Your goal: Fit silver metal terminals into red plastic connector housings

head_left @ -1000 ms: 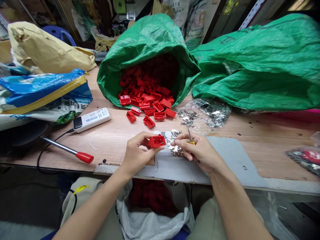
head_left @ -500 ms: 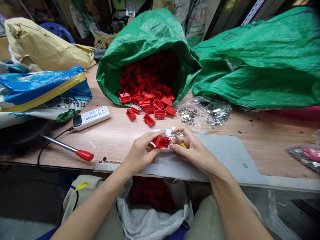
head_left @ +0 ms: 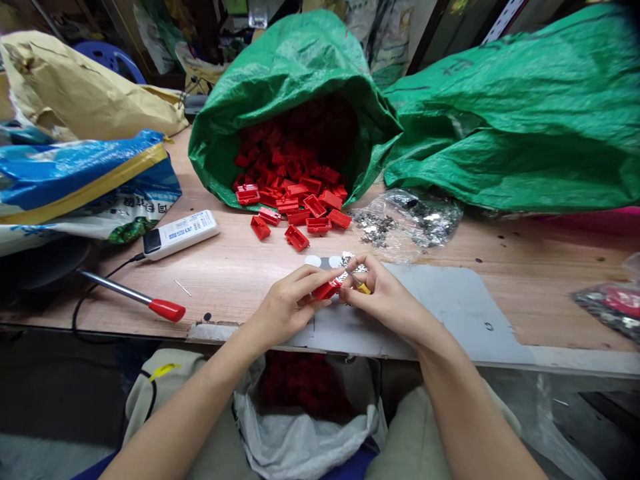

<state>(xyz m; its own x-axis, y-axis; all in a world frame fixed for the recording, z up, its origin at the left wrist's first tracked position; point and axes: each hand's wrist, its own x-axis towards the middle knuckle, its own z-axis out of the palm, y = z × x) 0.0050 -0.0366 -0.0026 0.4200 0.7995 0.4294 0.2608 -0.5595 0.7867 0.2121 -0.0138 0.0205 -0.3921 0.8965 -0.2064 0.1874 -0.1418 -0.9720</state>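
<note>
My left hand (head_left: 286, 305) pinches a small red plastic housing (head_left: 325, 291) just above the table's front edge. Touching the housing from the right, my right hand (head_left: 387, 299) is closed on a thin metal tool with a yellow handle (head_left: 361, 287), its tip at the housing. Under the hands lies a small heap of shiny metal pieces (head_left: 347, 260), mostly hidden. Behind them, more red housings (head_left: 297, 237) lie loose on the wood, spilled from the mouth of a green woven sack (head_left: 280, 87).
A clear bag of metal pieces (head_left: 415, 223) lies right of the sack, a second green sack (head_left: 525, 120) beyond. At left: a white remote (head_left: 179, 234), a red-handled screwdriver (head_left: 135, 298), blue and tan bags. A white bag with red parts (head_left: 305, 420) hangs below the table edge.
My right hand came in from the metal heap to the red housing and brought the tool tip against it. My left hand tilted the housing and lowered it slightly.
</note>
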